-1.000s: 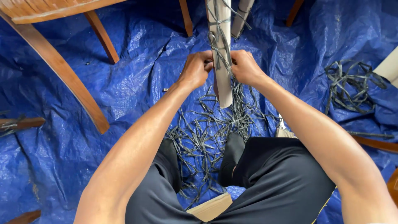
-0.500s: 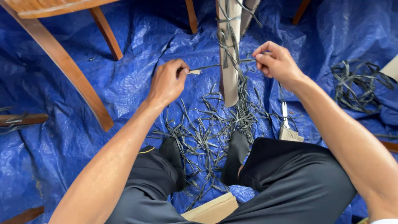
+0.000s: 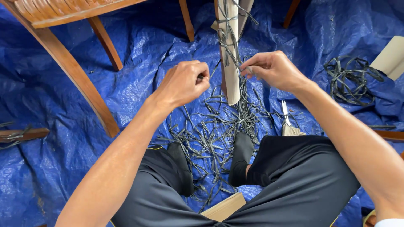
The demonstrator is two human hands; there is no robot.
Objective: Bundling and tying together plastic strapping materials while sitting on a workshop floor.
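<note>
A pale wooden leg stands upright in front of me, wrapped with dark grey strapping. My left hand is closed in a fist on one end of the strap, just left of the leg. My right hand pinches the other end of the strap right beside the leg. A heap of cut strap pieces lies on the blue tarp between my feet in black socks.
A brown wooden chair stands at the upper left. A coil of dark strapping lies at the right next to a cardboard piece. Scissors rest by my right knee. A wooden stick lies at the left edge.
From together on the leg, my hands spread wide apart pulling the strap ends, then came back in close to the leg.
</note>
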